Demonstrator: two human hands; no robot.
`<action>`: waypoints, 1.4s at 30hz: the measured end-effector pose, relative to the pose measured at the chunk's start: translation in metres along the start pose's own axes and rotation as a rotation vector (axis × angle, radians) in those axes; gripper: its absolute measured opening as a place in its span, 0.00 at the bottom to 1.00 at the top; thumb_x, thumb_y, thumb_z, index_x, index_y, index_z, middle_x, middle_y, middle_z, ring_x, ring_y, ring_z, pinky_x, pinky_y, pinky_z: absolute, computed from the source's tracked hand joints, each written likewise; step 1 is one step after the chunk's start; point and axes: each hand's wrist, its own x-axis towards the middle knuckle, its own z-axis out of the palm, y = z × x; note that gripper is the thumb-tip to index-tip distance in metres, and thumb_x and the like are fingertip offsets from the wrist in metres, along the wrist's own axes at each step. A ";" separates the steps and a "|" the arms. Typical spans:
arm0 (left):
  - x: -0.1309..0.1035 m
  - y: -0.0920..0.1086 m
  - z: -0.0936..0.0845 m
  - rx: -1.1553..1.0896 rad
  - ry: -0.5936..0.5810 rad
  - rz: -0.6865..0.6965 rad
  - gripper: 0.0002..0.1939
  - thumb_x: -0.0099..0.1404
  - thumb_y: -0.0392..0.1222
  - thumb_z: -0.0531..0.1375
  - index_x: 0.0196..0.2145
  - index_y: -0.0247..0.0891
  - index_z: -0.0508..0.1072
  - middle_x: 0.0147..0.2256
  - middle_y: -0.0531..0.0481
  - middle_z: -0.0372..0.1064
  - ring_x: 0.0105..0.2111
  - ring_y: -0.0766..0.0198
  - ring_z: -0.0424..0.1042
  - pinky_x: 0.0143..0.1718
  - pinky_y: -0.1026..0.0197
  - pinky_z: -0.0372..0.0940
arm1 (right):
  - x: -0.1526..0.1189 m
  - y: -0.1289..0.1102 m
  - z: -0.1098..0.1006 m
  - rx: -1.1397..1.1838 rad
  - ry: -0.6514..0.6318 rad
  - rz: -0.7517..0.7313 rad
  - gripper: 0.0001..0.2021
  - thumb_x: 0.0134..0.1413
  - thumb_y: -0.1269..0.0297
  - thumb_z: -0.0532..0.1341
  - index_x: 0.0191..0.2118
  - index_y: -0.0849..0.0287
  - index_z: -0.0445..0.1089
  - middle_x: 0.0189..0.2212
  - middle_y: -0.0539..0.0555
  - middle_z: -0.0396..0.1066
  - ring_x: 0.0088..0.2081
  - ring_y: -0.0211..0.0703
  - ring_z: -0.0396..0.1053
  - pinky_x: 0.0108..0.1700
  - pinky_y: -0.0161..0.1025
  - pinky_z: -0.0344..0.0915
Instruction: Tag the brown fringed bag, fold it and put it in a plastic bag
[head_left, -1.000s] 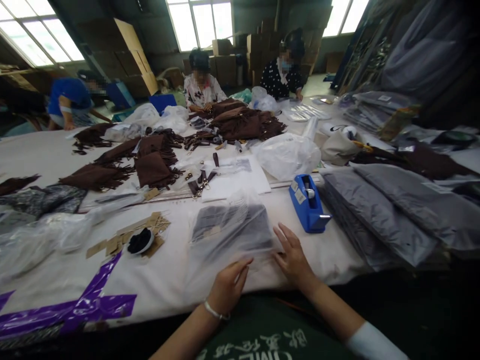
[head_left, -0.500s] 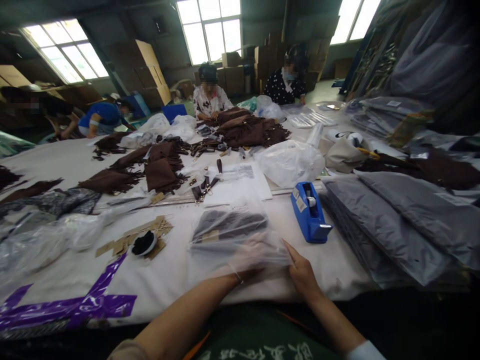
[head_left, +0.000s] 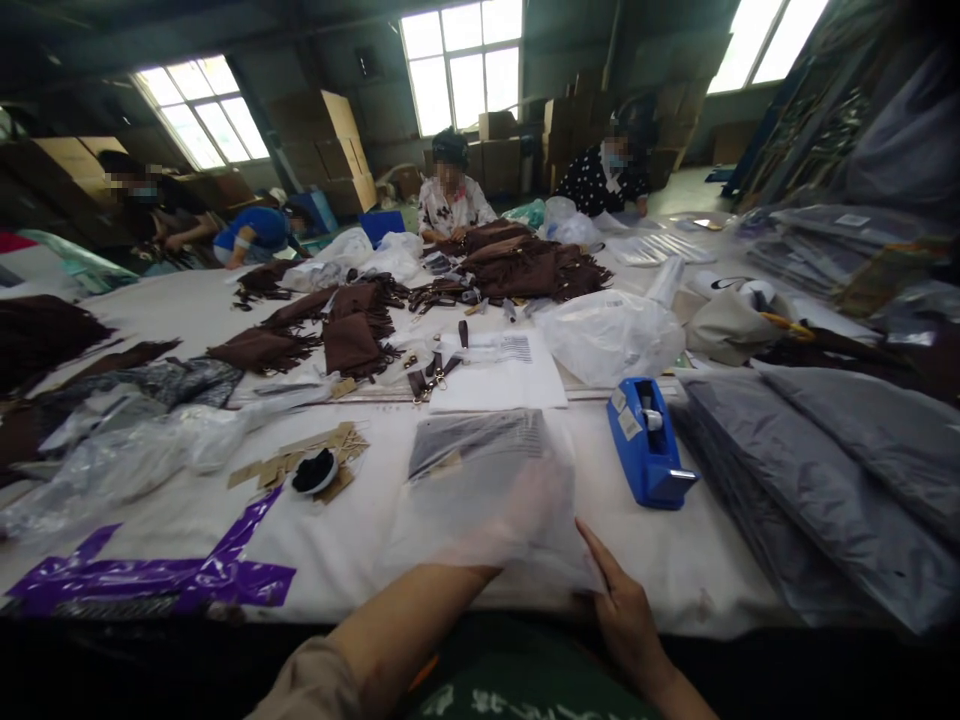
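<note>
A clear plastic bag lies flat in front of me, with a dark grey folded fabric piece inside it. A small tan tag shows through the film. My left hand is inside the bag up to past the wrist, at the fabric's right side; film and blur hide how its fingers are set. At the bag's near right corner, my right hand pinches the edge of the film. A blue tape dispenser stands to the right of the bag.
Grey bagged packs are stacked at right. Tan tags and a small bowl of black bits lie left, near purple tape. Farther back are brown fringed bags, white papers and several co-workers.
My left hand has gone deeper into the plastic bag, toward the fabric's right side. The bag's film lies flatter and wider. The view has turned slightly left.
</note>
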 end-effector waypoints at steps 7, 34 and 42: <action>-0.099 -0.056 -0.037 0.080 -0.042 0.019 0.27 0.65 0.30 0.48 0.61 0.36 0.52 0.60 0.42 0.52 0.59 0.51 0.54 0.60 0.47 0.52 | 0.000 0.001 0.002 0.001 -0.018 0.031 0.27 0.55 0.69 0.47 0.61 0.51 0.52 0.58 0.50 0.58 0.59 0.44 0.56 0.61 0.51 0.53; -0.188 -0.077 -0.091 0.372 0.010 0.139 0.32 0.61 0.22 0.43 0.61 0.43 0.52 0.57 0.49 0.59 0.58 0.63 0.56 0.57 0.54 0.59 | 0.041 0.021 -0.035 -0.416 -0.442 -0.572 0.28 0.56 0.72 0.49 0.61 0.46 0.50 0.60 0.49 0.55 0.62 0.47 0.48 0.60 0.53 0.54; -0.190 -0.087 -0.050 0.468 0.051 0.226 0.32 0.63 0.31 0.46 0.63 0.47 0.43 0.54 0.54 0.63 0.51 0.61 0.67 0.48 0.63 0.68 | 0.059 0.013 -0.035 -0.324 -0.449 -0.404 0.29 0.54 0.71 0.51 0.62 0.46 0.50 0.61 0.53 0.52 0.63 0.48 0.46 0.61 0.57 0.48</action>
